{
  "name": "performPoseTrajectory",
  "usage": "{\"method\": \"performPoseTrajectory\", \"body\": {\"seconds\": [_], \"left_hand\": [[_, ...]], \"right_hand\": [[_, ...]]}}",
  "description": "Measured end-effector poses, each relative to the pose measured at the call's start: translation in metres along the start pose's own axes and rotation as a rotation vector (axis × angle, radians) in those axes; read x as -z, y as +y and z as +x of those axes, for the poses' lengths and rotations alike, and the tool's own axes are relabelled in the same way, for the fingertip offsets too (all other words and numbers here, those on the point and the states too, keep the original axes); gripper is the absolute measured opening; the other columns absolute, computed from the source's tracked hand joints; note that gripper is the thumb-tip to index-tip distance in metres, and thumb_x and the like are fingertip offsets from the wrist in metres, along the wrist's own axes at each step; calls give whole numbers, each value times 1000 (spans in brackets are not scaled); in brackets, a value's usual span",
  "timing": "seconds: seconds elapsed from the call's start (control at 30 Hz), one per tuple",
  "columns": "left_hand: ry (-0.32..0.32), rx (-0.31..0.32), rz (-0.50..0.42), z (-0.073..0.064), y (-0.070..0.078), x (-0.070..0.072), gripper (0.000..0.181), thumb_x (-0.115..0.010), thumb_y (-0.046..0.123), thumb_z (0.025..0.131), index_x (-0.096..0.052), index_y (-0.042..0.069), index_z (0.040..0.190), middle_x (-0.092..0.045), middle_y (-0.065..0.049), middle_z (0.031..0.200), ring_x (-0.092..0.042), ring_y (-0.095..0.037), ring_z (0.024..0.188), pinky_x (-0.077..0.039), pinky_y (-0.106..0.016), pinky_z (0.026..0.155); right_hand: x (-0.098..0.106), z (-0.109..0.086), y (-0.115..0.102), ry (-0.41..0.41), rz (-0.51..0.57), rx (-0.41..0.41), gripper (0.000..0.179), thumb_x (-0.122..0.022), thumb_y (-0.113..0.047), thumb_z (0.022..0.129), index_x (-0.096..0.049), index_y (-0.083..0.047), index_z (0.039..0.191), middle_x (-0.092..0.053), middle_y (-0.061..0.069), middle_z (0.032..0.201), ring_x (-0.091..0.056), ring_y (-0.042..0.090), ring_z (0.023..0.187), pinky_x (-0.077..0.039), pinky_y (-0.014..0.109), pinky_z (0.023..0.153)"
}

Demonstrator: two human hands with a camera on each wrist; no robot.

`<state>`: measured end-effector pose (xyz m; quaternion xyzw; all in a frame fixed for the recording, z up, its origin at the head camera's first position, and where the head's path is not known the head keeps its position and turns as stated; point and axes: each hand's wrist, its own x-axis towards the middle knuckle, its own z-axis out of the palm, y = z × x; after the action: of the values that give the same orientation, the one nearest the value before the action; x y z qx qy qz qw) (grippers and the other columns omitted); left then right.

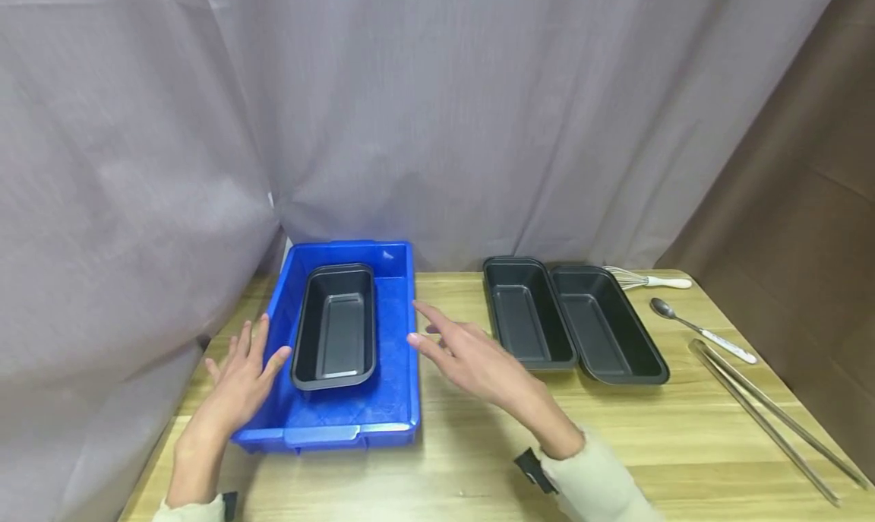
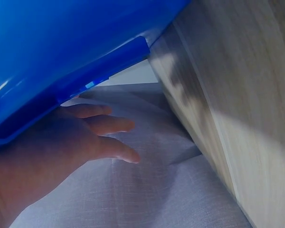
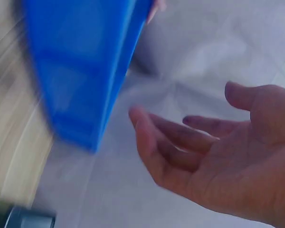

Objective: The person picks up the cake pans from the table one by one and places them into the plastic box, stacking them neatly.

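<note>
A blue plastic bin [image 1: 383, 414] stands on the table with one dark loaf pan [image 1: 342, 336] inside, toward its left side. At the bin's left wall is my left hand [image 1: 235, 381], fingers spread and thumb over the rim. In the left wrist view that hand [image 2: 61, 137] lies along the bin's rim [image 2: 104, 66], fingers stretched out. My right hand [image 1: 475, 359] is beside the right wall, index finger and thumb pointing at the rim. The right wrist view shows this hand [image 3: 218, 156] with loosely bent fingers and nothing in them, apart from the bin [image 3: 76, 71].
Right of the bin, two more dark loaf pans [image 1: 522, 317] [image 1: 601, 324] stand side by side. Farther right lie a whisk [image 1: 649, 280], a spoon [image 1: 704, 330] and metal tongs [image 1: 772, 416]. A grey curtain [image 1: 437, 127] hangs behind the wooden table [image 1: 465, 461].
</note>
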<state>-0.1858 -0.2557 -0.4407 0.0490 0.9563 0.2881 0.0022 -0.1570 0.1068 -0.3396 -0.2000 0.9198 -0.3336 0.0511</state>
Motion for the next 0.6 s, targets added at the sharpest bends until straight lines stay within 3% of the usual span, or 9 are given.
{"method": "performPoseTrajectory", "body": {"seconds": [0.13, 0.27, 0.43, 0.5, 0.53, 0.6], "left_hand": [[10, -3, -18, 0, -2, -2, 89, -33, 63, 116, -8, 3, 176, -7, -46, 173, -7, -75, 155, 4, -96, 112], [-38, 16, -5, -2, 6, 2, 84, -35, 54, 119, -5, 1, 175, -4, -45, 174, -6, -74, 156, 3, -95, 114], [-72, 37, -8, -2, 9, 5, 82, -36, 49, 120, -1, 0, 175, 0, -45, 174, -4, -74, 157, 2, -94, 114], [-69, 38, -10, -2, 9, 6, 81, -36, 49, 120, -1, 0, 175, 0, -45, 174, -4, -74, 156, 3, -94, 114], [-66, 36, -11, -2, 9, 5, 81, -35, 49, 120, -1, 0, 175, 0, -45, 174, -4, -74, 156, 3, -95, 114], [-63, 32, -14, -2, 8, 6, 81, -35, 49, 120, 0, 0, 175, 0, -46, 173, -4, -74, 156, 3, -95, 114]], "right_hand": [[21, -35, 40, 18, 4, -46, 63, -52, -43, 117, -40, -12, 170, -76, 18, 136, -80, 27, 108, -61, 57, 101], [33, -71, 77, 22, 36, -116, 63, -53, -39, 117, -38, -10, 170, -81, 15, 120, -79, 16, 87, -63, 53, 89], [38, -108, 116, 22, 149, -271, 64, -55, -38, 117, -37, -8, 171, -81, 16, 110, -79, 19, 76, -66, 40, 80], [36, -118, 129, 16, 227, -316, 66, -54, -37, 117, -34, -7, 172, -79, 21, 116, -80, 22, 74, -65, 34, 77], [35, -123, 134, 11, 252, -331, 67, -53, -36, 118, -31, -7, 173, -80, 21, 112, -80, 23, 73, -66, 33, 78], [29, -130, 145, 9, 324, -343, 68, -51, -34, 118, -25, -8, 175, -73, 34, 127, -81, 25, 77, -65, 32, 80]]}}
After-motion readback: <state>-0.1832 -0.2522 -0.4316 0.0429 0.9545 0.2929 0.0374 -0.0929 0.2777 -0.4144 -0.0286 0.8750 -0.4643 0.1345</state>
